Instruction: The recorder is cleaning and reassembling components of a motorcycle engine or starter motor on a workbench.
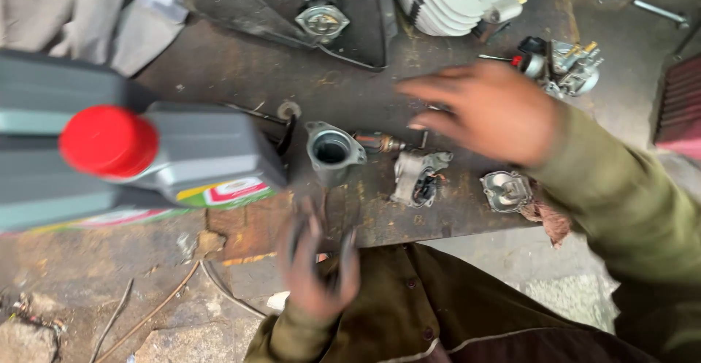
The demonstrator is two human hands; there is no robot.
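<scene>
I note olive-green long sleeves reaching both wrists, the cloth creased and dull. Nearest the grey oil jug [146,158], the left hand [318,264] shows dark grime; the right hand [489,111] is blurred, bare, ungloved.

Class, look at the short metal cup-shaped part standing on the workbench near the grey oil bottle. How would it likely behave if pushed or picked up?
The metal cup looks thick-walled and cast, so probably stiff and heavy for its size. It stands open end up with a flange at the rim, so a push would more likely slide it than roll it. The workbench looks oily, so the cup may be slippery.
</scene>
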